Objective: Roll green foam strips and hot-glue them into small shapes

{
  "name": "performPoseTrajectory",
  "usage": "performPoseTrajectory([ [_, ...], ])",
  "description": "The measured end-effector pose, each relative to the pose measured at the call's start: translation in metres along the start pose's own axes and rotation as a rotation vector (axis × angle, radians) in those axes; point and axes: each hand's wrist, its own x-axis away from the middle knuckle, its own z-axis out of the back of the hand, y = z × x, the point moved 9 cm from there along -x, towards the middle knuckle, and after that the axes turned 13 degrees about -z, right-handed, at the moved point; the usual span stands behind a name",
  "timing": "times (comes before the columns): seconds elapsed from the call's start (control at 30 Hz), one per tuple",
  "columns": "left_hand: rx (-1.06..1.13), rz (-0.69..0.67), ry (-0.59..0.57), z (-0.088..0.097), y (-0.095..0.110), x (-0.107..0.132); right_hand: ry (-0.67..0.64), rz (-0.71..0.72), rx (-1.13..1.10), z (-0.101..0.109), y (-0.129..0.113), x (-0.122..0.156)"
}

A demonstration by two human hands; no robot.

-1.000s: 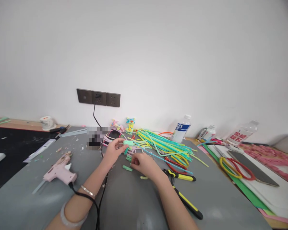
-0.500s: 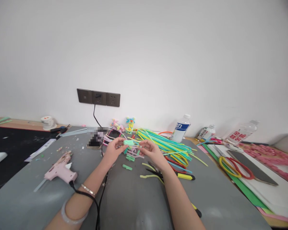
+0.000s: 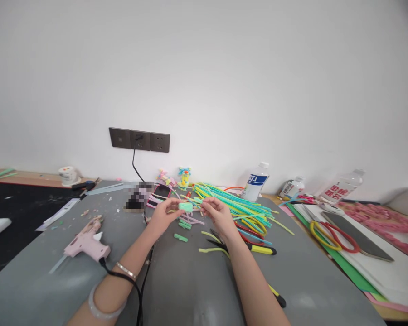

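Observation:
My left hand point(image 3: 163, 214) pinches a small mint-green coiled piece point(image 3: 185, 207) above the grey mat point(image 3: 187, 280). My right hand point(image 3: 217, 213) is closed in a pinch just right of that piece, gripping a thin strand that runs to it. Below the hands lie short green pieces point(image 3: 180, 237) and a bent yellow stick point(image 3: 213, 250). A heap of long green, yellow and blue sticks point(image 3: 234, 206) lies just right of my right hand.
A pink glue gun point(image 3: 85, 243) with a black cord lies at the left. Yellow-handled pliers point(image 3: 258, 250) lie under my right forearm. Bottles point(image 3: 256, 182) stand by the wall. Red and yellow loops point(image 3: 331, 235), a dark sheet and pink pieces lie at the right.
My right hand rose from the mat near the short green pieces and came up beside the mint-green piece in my left hand, closing on a strand. The left hand barely moved.

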Motion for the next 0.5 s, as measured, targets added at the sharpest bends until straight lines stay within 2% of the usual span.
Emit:
performPoseTrajectory([
  [0.17,-0.022,0.009,-0.013,0.000,0.001,0.001,0.047,0.078,0.066,-0.003,-0.002,0.002],
  [0.5,-0.020,0.010,-0.022,-0.002,0.003,0.000,0.130,0.124,0.116,-0.002,-0.012,0.008],
])
